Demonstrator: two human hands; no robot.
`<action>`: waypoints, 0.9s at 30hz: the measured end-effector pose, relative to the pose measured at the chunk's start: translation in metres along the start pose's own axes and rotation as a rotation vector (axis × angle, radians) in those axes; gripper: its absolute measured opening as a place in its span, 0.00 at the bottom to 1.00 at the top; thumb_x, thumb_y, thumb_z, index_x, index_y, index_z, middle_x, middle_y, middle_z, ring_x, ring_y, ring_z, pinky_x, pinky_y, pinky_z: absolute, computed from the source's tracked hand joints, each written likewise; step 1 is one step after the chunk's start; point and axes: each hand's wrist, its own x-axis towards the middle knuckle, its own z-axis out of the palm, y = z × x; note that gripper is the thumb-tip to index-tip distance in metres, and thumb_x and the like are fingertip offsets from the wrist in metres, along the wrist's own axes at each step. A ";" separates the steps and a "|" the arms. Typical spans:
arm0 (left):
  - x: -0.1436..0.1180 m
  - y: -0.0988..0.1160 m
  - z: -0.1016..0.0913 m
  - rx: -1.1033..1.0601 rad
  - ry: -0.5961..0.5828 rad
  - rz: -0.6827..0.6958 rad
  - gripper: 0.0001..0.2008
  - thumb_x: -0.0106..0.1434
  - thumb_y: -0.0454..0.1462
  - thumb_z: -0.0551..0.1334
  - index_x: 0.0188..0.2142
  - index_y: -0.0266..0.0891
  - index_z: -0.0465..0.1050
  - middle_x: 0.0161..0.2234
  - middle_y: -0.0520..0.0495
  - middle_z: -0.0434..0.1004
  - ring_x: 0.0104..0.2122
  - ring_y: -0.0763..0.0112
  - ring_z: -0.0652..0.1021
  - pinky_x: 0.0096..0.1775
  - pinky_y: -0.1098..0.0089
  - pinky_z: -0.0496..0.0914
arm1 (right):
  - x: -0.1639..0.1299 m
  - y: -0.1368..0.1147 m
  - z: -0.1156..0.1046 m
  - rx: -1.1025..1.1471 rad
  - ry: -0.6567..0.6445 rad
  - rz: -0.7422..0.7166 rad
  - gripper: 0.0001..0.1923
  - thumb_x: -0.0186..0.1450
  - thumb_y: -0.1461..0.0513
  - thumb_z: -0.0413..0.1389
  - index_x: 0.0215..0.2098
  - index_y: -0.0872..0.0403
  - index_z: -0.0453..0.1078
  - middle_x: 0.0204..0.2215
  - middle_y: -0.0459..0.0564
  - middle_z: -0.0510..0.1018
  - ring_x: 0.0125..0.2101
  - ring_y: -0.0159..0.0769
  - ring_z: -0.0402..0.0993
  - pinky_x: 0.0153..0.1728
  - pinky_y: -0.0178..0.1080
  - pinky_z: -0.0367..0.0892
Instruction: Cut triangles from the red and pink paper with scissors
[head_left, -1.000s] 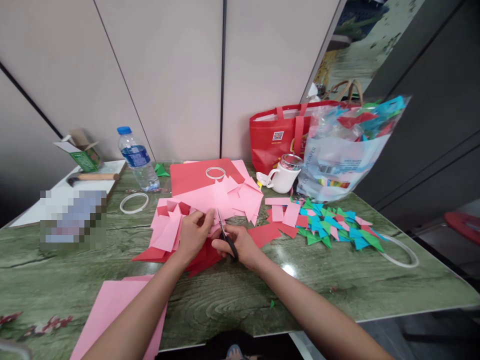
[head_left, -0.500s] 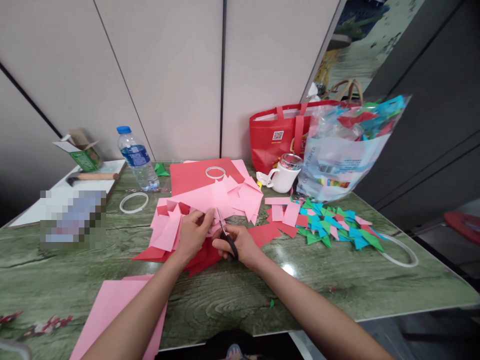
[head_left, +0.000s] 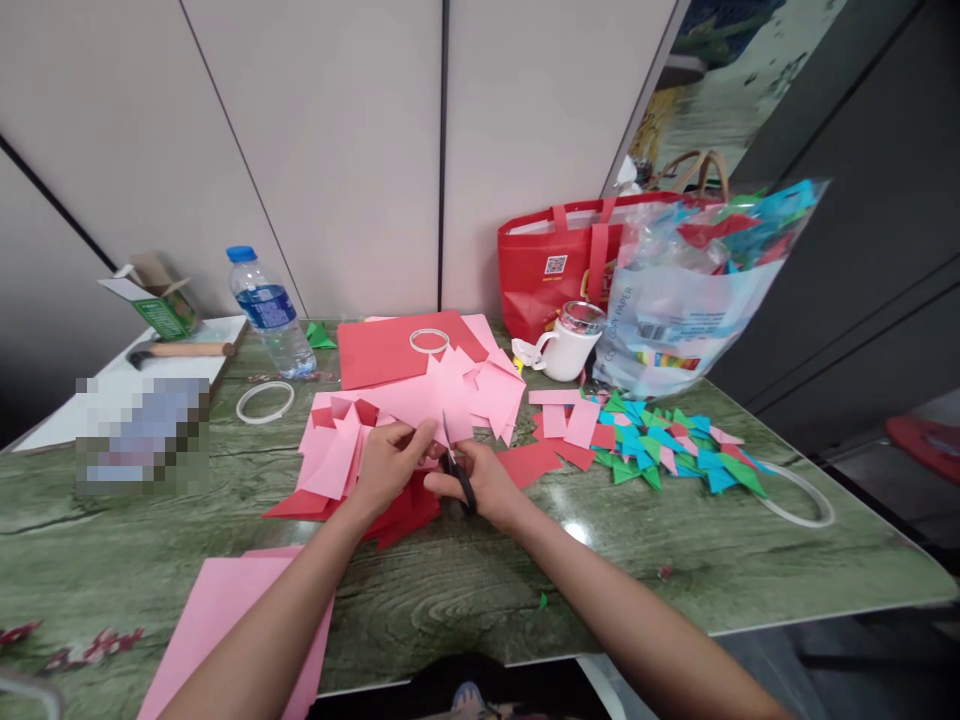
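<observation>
My right hand [head_left: 487,487] is closed around black-handled scissors [head_left: 460,475], their blades pointing up and away from me. Close by on the left, my left hand [head_left: 394,460] pinches a piece of pink paper near the blades; the fingers hide most of that piece. Beneath and behind both hands lies a loose heap of cut pink paper [head_left: 390,402], with folded and pointed pieces on it. Red paper pieces [head_left: 405,520] stick out from under the left hand. Behind the heap rests a red sheet [head_left: 375,350] with a tape roll [head_left: 430,341] on it.
Small coloured paper pieces [head_left: 660,445] are spread at right, before a white mug [head_left: 570,345], a plastic bag of paper [head_left: 675,320] and a red bag [head_left: 525,275]. At left stand a water bottle [head_left: 274,320] and a hammer [head_left: 184,350]. Pink sheets [head_left: 217,610] lie near my left forearm.
The scissors have turned slightly, and their blades now look closer together and more upright. My right fingers have shifted on the handles. The left hand stays nearly in place.
</observation>
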 end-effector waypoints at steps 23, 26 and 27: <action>0.001 -0.003 0.000 0.013 0.012 -0.004 0.18 0.54 0.42 0.59 0.12 0.36 0.66 0.11 0.53 0.66 0.14 0.79 0.66 0.18 0.77 0.59 | 0.000 0.007 0.000 -0.013 0.035 0.004 0.20 0.45 0.53 0.64 0.26 0.57 0.63 0.12 0.40 0.69 0.13 0.24 0.62 0.14 0.28 0.56; 0.002 -0.004 -0.001 -0.005 0.010 -0.009 0.17 0.54 0.42 0.59 0.13 0.36 0.67 0.11 0.52 0.67 0.14 0.78 0.66 0.17 0.77 0.59 | 0.001 0.009 0.000 -0.019 0.047 0.013 0.20 0.45 0.53 0.64 0.26 0.57 0.63 0.12 0.40 0.69 0.12 0.24 0.61 0.13 0.28 0.55; 0.002 -0.004 -0.001 -0.026 0.008 -0.017 0.17 0.54 0.42 0.59 0.14 0.36 0.67 0.11 0.52 0.67 0.13 0.78 0.66 0.17 0.77 0.59 | 0.001 0.009 0.000 -0.018 0.050 0.017 0.20 0.45 0.53 0.64 0.26 0.57 0.63 0.12 0.40 0.69 0.12 0.24 0.61 0.13 0.28 0.55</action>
